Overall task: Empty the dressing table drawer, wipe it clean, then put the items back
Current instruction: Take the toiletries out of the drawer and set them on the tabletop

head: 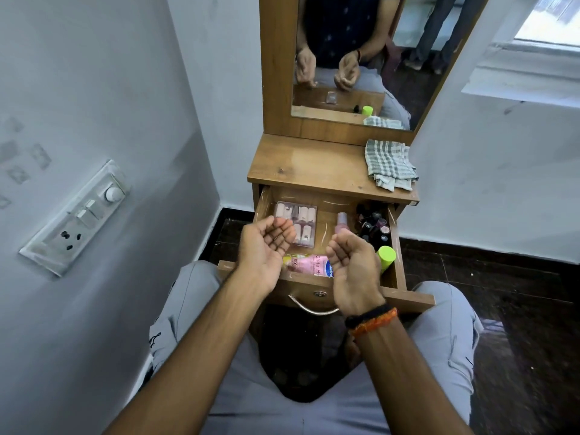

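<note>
Drawer of the wooden desk pulled out, items inside. Left hand hovers over the drawer's left-front part, palm up, fingers loosely curled, holding nothing. Right hand hovers over the drawer's front-right part, palm turned inward, fingers loosely curled, also holding nothing; black and orange bands on that wrist. In the drawer: clear pack of small pale tubes at back left, partly under the left hand's fingertips; pink spray bottle at middle back, just beyond the right hand; cluster of dark nail polish bottles at back right against the drawer's right wall; green-capped bottle at front right, just beside the right hand; pink lotion tube lying along the drawer's front, between the two hands. Metal handle on the drawer front, below the right wrist. Checked cloth bunched on the desk top above the drawer's right side, overhanging the edge. Mirror stands behind the drawer, reflecting both hands. Switchboard on the wall well left of the drawer.
</note>
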Available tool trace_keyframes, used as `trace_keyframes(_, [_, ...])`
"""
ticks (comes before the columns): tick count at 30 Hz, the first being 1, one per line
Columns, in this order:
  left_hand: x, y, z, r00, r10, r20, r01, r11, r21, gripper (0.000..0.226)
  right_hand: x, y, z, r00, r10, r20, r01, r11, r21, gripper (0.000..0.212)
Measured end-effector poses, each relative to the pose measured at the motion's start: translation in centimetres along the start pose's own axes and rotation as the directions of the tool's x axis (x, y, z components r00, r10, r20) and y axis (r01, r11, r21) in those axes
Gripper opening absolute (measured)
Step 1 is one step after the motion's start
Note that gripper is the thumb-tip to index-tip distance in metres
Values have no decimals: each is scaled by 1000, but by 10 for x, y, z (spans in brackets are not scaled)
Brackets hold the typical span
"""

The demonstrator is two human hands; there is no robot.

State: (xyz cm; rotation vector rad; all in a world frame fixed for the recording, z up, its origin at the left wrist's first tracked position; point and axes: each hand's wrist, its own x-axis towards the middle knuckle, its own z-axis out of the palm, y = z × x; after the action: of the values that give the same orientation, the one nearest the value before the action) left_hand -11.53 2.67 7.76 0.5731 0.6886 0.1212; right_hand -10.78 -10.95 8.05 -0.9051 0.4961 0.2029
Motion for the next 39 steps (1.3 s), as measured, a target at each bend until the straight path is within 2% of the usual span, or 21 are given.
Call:
trace_keyframes(3, [30, 2, 9, 998, 15, -65, -10, 997, 81, 19, 29, -4, 16, 1000, 14, 17, -13, 997, -71, 19])
trace_keyframes(5, [47, 2, 15, 993, 34, -109, -11, 978, 208, 19, 49, -4, 29, 1000, 21, 9, -20, 987, -162, 22])
trace_keyframes(8, [64, -1, 20, 993, 64, -97, -19, 914, 406, 23, 80, 2, 42, 999, 8, -37, -20, 943, -333, 25])
trace_keyframes(9, [69, -2, 21, 995, 69, -75, -26, 885, 465, 24, 90, 6, 44, 998, -18, -63, -11, 903, -429, 20])
trace_keyframes(10, [73, -3, 21, 996, 74, -47, -38, 851, 524, 25, 100, 10, 45, 994, -63, -85, 5, 831, -557, 17])
trace_keyframes(12, [82, -7, 22, 996, 90, -1, -67, 747, 661, 25, 113, 15, 44, 980, -185, -73, 53, 593, -803, 15])
trace_keyframes(13, [85, -8, 22, 993, 116, 20, -94, 673, 734, 26, 116, 17, 44, 973, -226, -47, 70, 484, -872, 16])
trace_keyframes(14, [87, -10, 21, 987, 153, 45, -128, 596, 793, 27, 119, 20, 42, 968, -252, -17, 90, 407, -909, 16])
trace_keyframes(16, [90, -11, 20, 968, 230, 97, -197, 465, 863, 24, 122, 24, 38, 959, -281, 21, 121, 345, -931, 12])
trace_keyframes(18, [92, -13, 19, 954, 265, 140, -238, 387, 891, 19, 124, 28, 33, 953, -302, 38, 143, 331, -933, 12])
trace_keyframes(20, [95, -16, 17, 952, 266, 155, -245, 353, 903, 19, 127, 32, 30, 951, -305, 44, 148, 326, -934, 10])
trace_keyframes(26, [101, -24, 2, 968, 248, 45, -160, 467, 870, 28, 125, 47, 27, 953, -295, 73, 166, 305, -938, 22])
trace_keyframes(35, [90, -27, -4, 967, 249, 45, -167, 497, 851, 25, 120, 54, 19, 970, -243, -8, 101, 432, -896, 12])
trace_keyframes(39, [87, -25, -4, 967, 249, 52, -170, 481, 860, 22, 118, 53, 18, 971, -234, -40, 77, 470, -879, 10])
